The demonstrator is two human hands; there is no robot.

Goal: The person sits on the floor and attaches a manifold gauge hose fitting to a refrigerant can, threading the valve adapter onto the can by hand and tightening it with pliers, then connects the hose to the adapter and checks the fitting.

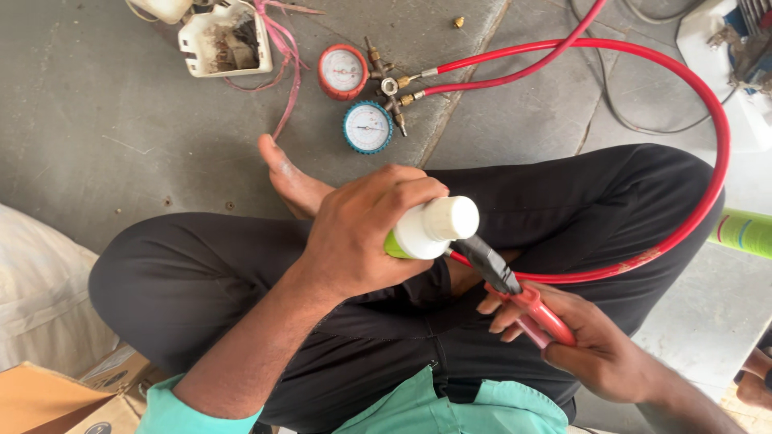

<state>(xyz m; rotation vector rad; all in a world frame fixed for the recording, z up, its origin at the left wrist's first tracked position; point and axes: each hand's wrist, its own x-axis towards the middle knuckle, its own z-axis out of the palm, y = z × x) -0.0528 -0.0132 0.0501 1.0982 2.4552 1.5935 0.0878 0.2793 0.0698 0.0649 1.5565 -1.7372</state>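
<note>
The left hand (362, 237) is clamped round a green canister with a white plastic cap (434, 228); the right hand (587, 341) grips red-handled pliers (515, 296) at centre frame. A slipping plier jaw could nick the red rubber hose (708, 201).

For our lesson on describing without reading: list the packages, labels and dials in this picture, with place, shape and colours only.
Bottle: in left hand, white with cap, green label.
Red gauge: floor, top centre, round.
Blue gauge: just below it, round.
Green can: right edge, cylindrical.
Cardboard box: bottom left, brown.

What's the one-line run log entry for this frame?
left hand: grips white-capped bottle | right hand: holds red-handled pliers at cap | red hose across lap | gauges on floor
</note>
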